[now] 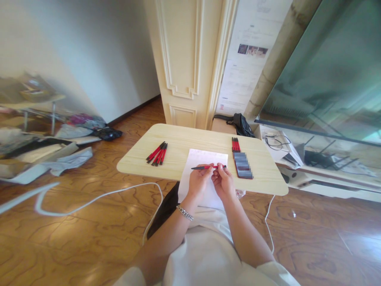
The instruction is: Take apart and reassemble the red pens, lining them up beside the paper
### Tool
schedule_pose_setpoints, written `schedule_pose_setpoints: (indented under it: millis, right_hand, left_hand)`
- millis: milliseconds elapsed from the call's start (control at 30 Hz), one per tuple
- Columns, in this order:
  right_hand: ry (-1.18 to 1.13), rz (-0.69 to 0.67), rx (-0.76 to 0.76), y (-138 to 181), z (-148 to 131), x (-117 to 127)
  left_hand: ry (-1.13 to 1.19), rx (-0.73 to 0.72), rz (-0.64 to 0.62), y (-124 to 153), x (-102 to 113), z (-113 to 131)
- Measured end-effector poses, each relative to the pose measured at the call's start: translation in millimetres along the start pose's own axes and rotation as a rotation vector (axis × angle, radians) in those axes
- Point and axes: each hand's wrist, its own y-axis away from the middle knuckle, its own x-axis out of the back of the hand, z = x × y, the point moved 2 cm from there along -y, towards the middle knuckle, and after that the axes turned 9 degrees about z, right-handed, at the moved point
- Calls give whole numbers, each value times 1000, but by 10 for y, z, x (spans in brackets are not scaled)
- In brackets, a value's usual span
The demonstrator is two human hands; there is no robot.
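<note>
A red and black pen [199, 168] lies level between my two hands, its dark tip pointing left. My left hand [200, 180] grips it near the middle with closed fingers. At the pen's right end, the fingers of my right hand [222, 180] pinch it. Beneath both hands is a sheet of white paper [190, 159], which hangs over the table's front edge. On the left of the table lies a loose bunch of several red and black pens [157, 153]. Several more pens [235, 144] lie side by side on the right, just beyond a phone [242, 165].
The small light wood table [137, 161] has rounded corners. A white cable [101, 200] runs over the wooden floor at left. Behind the table's right end are a black bag [242, 124] and a white box [275, 145]. Boxes and bags [44, 149] clutter the far left.
</note>
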Motion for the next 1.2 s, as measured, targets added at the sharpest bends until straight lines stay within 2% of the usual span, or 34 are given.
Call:
schedule_pose_setpoints:
  millis: [100,200,367,500,667,800,1000,1200]
  right_hand:
    - [-53,53,-14,-141,-56,-4]
    - [-133,65,14,-308,-193,21]
    - [-165,16,37,-513,-433,77]
    - [-94,5,-14,-550,-512,99]
    - [-138,6,-57,-572,-532,65]
    - [-122,22,-31,-598,-554,50]
    - [-129,19,-5,-611,-609,85]
    - [-176,4,-15,-634,-615,115]
  left_hand:
    - [-57,-21,-23,2,22,30]
    - [-237,-93,-19,-26,150,53]
    - [-716,-390,-50,-110,412,91]
    - [-978,-493,-133,-139,437,25]
    - [-1062,-597,-150,-87,261,-64]
    - [-1077,-614,-175,-64,177,-84]
    - [-1036,-617,-129,-156,318,9]
    - [-1134,-651,-159,-480,484,96]
